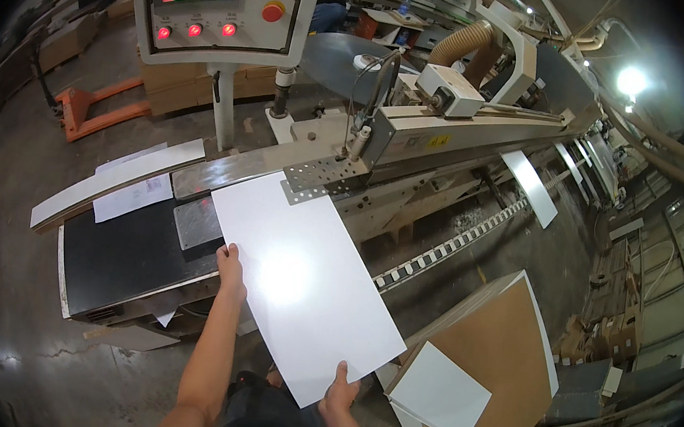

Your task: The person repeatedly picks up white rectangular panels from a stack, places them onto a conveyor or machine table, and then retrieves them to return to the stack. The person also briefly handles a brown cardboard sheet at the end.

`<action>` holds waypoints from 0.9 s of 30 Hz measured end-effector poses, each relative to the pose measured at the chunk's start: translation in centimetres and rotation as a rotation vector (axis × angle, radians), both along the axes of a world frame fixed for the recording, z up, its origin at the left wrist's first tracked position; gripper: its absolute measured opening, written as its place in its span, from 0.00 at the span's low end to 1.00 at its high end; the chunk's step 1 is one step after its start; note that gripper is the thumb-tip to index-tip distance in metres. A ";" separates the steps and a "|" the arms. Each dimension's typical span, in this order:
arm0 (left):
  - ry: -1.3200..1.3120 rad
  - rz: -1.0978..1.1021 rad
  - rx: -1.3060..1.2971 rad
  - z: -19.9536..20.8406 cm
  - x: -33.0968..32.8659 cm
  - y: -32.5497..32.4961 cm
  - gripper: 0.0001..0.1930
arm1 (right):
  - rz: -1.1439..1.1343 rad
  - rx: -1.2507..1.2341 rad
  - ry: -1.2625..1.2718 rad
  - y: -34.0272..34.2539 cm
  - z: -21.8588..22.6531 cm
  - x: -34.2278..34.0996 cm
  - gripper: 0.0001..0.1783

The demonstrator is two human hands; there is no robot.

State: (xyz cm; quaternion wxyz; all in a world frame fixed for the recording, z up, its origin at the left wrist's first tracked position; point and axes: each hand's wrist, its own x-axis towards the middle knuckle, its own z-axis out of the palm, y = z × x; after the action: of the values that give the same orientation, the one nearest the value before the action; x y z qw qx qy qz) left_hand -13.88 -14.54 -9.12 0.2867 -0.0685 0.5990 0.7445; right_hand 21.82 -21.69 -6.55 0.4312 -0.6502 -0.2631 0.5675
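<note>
A glossy white rectangular panel [299,293] lies between my two hands, its far end at the edge of a long machine [444,132]. My left hand [231,270] is closed on the panel's left edge, with the thumb and fingertips at the rim. Around the near right part of the panel my right hand [340,392] is closed too, thumb on top and fingers hidden below. A perforated metal plate [325,179] overlaps the panel's far end. Just left of the panel sits a grey metal block [199,226].
A control box [222,6] with a lit screen and red buttons stands at the far left. Papers [133,196] and a white strip [122,180] rest on a black-topped table [134,261]. Right: stacked brown boards [495,349], a smaller white panel [441,391], and a chain conveyor [448,247].
</note>
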 end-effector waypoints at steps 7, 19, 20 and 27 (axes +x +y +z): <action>0.008 -0.021 -0.043 3.9 1.0 1.6 0.12 | -0.026 0.032 -0.206 0.7 -0.6 0.0 0.28; -0.060 -0.016 -0.049 1.6 3.1 12.1 0.16 | -0.108 0.047 0.145 11.1 5.9 1.7 0.26; -0.062 -0.016 -0.037 1.3 3.6 13.2 0.16 | -0.150 0.051 0.154 12.0 5.6 2.5 0.25; -0.069 -0.221 0.203 1.5 6.3 19.3 0.19 | 0.082 0.087 0.000 18.1 -2.1 9.4 0.32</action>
State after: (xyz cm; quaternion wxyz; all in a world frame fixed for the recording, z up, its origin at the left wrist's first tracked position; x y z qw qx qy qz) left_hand -7.63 4.74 -7.62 0.3930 0.0016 0.5141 0.7624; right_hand 31.23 -3.62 -8.62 0.4356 -0.6195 -0.3140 0.5725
